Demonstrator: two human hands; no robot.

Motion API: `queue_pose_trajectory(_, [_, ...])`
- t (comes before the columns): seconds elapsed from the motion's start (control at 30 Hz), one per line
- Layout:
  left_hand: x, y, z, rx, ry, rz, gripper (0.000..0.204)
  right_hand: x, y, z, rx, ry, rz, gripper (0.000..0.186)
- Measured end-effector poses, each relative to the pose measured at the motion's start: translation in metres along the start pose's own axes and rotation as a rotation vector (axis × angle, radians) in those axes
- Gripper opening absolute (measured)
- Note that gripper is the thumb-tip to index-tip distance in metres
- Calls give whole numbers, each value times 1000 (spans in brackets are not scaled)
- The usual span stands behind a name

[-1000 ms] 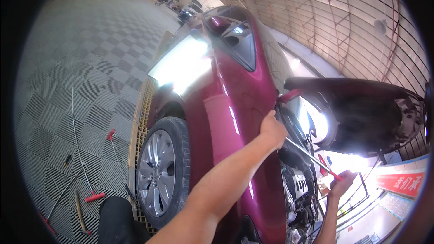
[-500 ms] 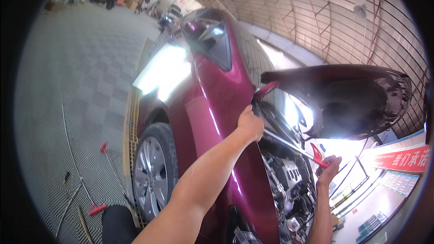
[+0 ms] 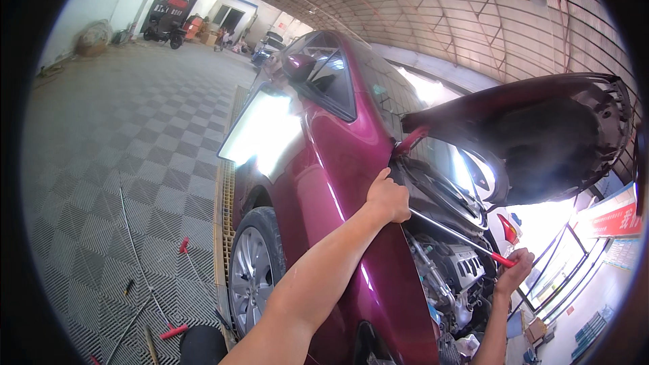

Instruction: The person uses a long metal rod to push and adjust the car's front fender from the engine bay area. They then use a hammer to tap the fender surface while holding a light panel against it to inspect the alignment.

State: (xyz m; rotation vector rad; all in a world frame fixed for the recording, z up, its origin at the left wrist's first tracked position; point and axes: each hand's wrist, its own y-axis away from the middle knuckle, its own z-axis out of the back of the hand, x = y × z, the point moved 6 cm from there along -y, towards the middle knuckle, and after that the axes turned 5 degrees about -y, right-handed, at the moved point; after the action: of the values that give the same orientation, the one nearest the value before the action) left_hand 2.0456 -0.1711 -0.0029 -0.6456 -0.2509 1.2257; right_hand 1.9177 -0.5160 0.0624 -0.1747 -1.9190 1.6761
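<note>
A dark red car fender (image 3: 338,182) stretches ahead of me, beside the uncovered engine (image 3: 456,263). At the fender's upper inner edge, my left hand (image 3: 389,197) is closed around the shaft of a dent repair rod (image 3: 449,231), its thumb pointing up. The rod slants down to the right across the engine bay. My right hand (image 3: 515,269) grips the rod's red handle at the lower right. The rod's far end is hidden behind my left hand and the fender.
A raised hood (image 3: 541,138) hangs over the right side. A bright light panel (image 3: 263,132) stands beside the car's door. Several metal rods with red handles, one a T-handle (image 3: 174,331), lie on the tiled floor (image 3: 101,243) at left, near the front wheel (image 3: 255,274).
The view has tilted and shifted, so the car sits lower and further right. Both hands keep their hold on the rod, in much the same place against the car.
</note>
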Motion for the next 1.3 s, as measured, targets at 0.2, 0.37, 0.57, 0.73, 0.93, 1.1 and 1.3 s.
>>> queue_pose_trajectory(0.2, [8,-2,-2,-36,-35,7,34,-7,-12,-2,-22,148,14,50])
queue_pose_trajectory(0.37, [4,-1,-2,-7,7,7,31,-14,-10,5,-46,-44,-108,51])
queue_pose_trajectory(0.57, [0,-5,-5,1,-12,-23,28,-36,-32,16,-8,-14,-201,43])
queue_pose_trajectory(0.73, [6,-1,0,-31,12,-85,28,-12,-23,5,53,-10,-164,48])
queue_pose_trajectory(0.93, [4,-4,-5,-16,60,-130,32,-2,-25,3,-45,-9,-99,54])
queue_pose_trajectory(1.1, [-2,-9,-10,30,-2,-156,30,-9,-19,4,-27,-20,-166,49])
queue_pose_trajectory(1.3, [0,-5,-7,43,-1,-154,22,-8,-12,10,10,-57,-157,47])
